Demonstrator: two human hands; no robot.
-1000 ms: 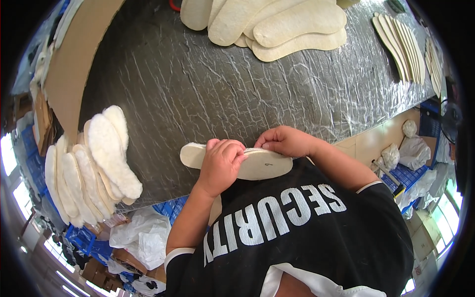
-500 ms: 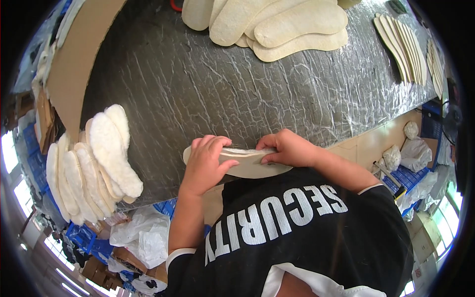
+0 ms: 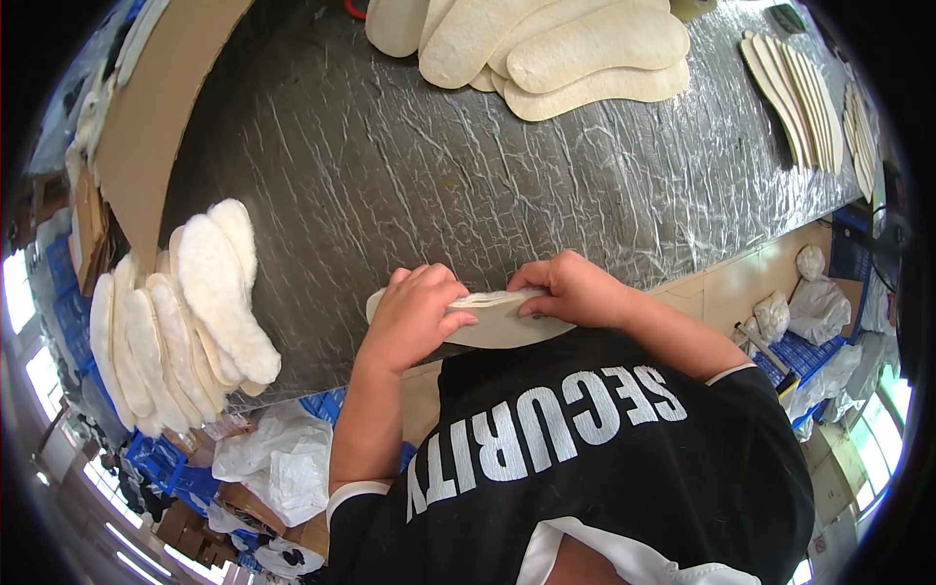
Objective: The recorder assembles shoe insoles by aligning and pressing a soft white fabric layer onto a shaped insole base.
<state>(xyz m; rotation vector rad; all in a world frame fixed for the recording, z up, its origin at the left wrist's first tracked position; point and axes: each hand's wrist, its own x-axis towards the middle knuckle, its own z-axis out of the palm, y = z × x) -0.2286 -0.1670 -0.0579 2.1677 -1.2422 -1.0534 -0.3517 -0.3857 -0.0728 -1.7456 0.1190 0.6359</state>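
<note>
Both hands hold one beige insole (image 3: 497,327) at the near edge of a table covered in wrinkled silver-grey film (image 3: 409,166). My left hand (image 3: 414,314) grips its left end from above. My right hand (image 3: 575,290) pinches its right part, fingers curled over the top edge. The insole is tilted, its flat underside facing me, a thin fluffy white edge showing along the top. My black shirt hides the insole's lower rim.
A fanned stack of fleecy white insoles (image 3: 185,312) lies at the table's left end. Flat beige insoles (image 3: 546,44) are piled at the far side, thinner ones (image 3: 795,88) fanned at far right. Cardboard sheet (image 3: 161,107) leans left. Plastic bags and blue crates (image 3: 263,468) sit below.
The insole lay nearly flat under both hands; now it is tipped up on edge toward me, with my left hand shifted to its left end.
</note>
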